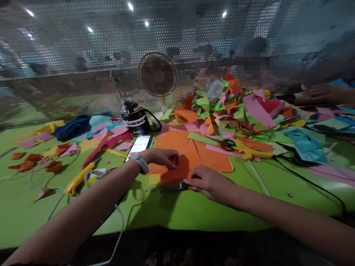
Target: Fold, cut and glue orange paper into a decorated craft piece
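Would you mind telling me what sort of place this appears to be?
Probably a craft workshop or similar paper-working space: orange sheets lie on a green table, a heap of colourful paper scraps is piled behind, and scissors lie near what looks like a yellow glue gun.

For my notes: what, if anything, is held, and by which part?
The right hand seems to hold a dark tool by its right end; for the left hand, I cannot tell.

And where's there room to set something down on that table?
The green table is bare at near left, outside the left arm, and mostly bare between the right arm and the black cable. Farther back it's crowded: paper scraps heap beside the fan. Orange paper fills the middle.
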A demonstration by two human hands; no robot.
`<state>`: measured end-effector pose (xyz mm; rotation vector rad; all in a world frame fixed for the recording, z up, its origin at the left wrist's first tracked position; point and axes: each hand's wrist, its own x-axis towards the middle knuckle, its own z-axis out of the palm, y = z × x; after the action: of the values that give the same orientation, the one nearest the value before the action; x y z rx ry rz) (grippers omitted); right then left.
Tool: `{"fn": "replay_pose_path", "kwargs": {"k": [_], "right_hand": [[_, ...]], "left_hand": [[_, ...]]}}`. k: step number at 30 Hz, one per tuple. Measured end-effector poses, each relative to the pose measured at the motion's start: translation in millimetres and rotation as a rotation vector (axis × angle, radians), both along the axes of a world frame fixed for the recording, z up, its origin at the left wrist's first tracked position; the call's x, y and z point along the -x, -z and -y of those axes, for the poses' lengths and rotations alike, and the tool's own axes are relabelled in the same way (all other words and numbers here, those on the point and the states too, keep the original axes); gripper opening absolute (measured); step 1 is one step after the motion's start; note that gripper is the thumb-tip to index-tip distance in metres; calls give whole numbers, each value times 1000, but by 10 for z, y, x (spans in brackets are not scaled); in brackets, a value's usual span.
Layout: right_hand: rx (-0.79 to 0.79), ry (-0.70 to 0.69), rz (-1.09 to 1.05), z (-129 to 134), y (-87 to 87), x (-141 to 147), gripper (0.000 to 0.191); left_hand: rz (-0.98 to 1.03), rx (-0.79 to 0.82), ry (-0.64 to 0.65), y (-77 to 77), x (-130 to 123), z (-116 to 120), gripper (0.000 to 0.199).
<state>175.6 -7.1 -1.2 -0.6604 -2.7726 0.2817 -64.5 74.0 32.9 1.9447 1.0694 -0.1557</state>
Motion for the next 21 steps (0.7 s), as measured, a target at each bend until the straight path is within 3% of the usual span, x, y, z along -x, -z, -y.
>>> {"fn": "replay_pose_path", "kwargs": {"k": [3,5,7,11,15,18,21], "right_hand": [[-12,49,-62,-26,-153,-260,31],[-11,168,-119,-133,-276,-556,33],[-40,338,-170,-307,-370,-929,35],[-129,645,-136,-715,-379,-1679,36],[-126,787,-64,-953,-236,-2076,29],[-107,825,-31,-1020,-136,-2148,27],[-99,826,-31,-1041,-117,-2141,24]], "left_hand": [[-7,-166,-27,-29,7,146,26],[29,-407,-94,-8,27,219,41],[-4,-478,-140,39,49,250,54],[-35,-373,-170,155,74,202,59],[-7,-242,-198,181,91,121,58],[42,-153,-204,48,112,111,42],[160,-129,-254,-179,108,149,30]]}}
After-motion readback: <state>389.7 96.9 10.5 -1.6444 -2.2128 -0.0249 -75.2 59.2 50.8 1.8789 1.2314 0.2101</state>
